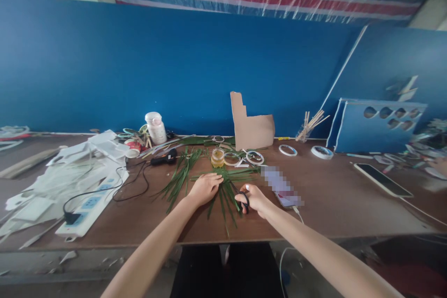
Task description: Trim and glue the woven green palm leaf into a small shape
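Observation:
Long green leaf strips (223, 205) fan out on the brown table in front of me. My left hand (207, 187) lies flat over them, fingers stretched out and pointing right. In my right hand (254, 198) is a pair of black-handled scissors (245, 201), with fingers through the handle loops; the blades are hard to make out against the strips. Just beyond my left hand stands a small clear jar (218, 158) of yellowish liquid. A second bunch of leaf strips (183, 174) lies to the left of that hand.
A power strip (89, 207) and white scraps (66, 172) cover the left side. A black glue gun (165, 157) lies near its cable. Cut cardboard (253, 125) leans on the blue partition (167, 65). Tape rolls (321, 152) and phones (383, 180) are on the right.

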`<state>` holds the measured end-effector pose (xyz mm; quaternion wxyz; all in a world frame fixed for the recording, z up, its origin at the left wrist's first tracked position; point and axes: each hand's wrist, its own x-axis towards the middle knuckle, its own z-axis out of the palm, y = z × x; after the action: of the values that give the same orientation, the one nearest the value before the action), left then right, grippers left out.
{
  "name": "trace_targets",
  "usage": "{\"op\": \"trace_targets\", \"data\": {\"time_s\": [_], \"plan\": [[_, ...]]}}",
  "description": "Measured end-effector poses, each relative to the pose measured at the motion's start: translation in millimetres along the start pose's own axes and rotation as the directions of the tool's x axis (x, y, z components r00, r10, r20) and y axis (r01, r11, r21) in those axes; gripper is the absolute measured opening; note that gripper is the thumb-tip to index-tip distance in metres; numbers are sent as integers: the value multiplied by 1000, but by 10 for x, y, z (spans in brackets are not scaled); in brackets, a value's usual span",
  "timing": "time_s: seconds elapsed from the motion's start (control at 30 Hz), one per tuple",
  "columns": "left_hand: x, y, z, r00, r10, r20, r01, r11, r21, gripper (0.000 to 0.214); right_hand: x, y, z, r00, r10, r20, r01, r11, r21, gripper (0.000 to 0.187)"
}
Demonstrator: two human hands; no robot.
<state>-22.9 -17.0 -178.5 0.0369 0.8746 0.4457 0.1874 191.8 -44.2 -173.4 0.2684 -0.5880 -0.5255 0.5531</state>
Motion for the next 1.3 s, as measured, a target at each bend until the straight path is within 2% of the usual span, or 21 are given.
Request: {"op": "trace_targets", "data": {"time_s": [0.37,0.6,1.07,1.2,1.3], "plan": [[4,-9,14,1000,-3,-1,3,1000,-29,38,-85,-117,1,997,38,60,-38,999,-3,17],[-2,-7,15,1000,-14,1,14,999,-31,38,-75,-59,7,998,-12,54,12,1000,2,14],[10,13,26,999,-33,-11,33,997,-69,37,-199,-59,-201,995,-64,74,65,998,-13,22],[55,-37,-91,991,-110,-79,97,983,-154,31,-180,12,-226,987,-146,62,148,988,-33,23],[159,-137,-196,942,-269,-199,221,947,-234,28,-136,79,-233,969,-243,-45,239,968,-80,26]]}}
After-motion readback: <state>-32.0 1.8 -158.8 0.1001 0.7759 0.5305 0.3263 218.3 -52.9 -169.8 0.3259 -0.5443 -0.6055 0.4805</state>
